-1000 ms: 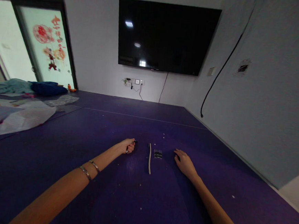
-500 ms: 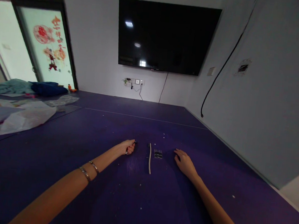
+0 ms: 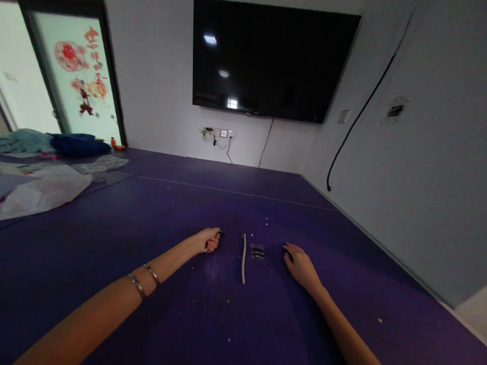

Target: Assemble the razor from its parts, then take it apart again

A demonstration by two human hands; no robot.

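Observation:
My left hand [image 3: 210, 240] is closed around a small dark object [image 3: 220, 232]; only its tip shows past the fingers, so its kind cannot be made out. To the right of that hand a short pale cable-like strip [image 3: 244, 259] lies lengthwise on the purple surface [image 3: 211, 326]. Just beside the strip rests a small clear, flat piece with dark parts [image 3: 257, 251]. My right hand [image 3: 299, 263] lies palm down on the surface, fingers stretched out and holding nothing. It is nearest to the clear piece, a short gap away from it.
White plastic sheeting [image 3: 44, 195] and heaped blue cloth [image 3: 80, 145] lie at the left. A black cable [image 3: 360, 116] hangs down the right wall. A television [image 3: 274, 61] is mounted on the far wall, above sockets [image 3: 224, 133] with cords. White crumbs dot the surface.

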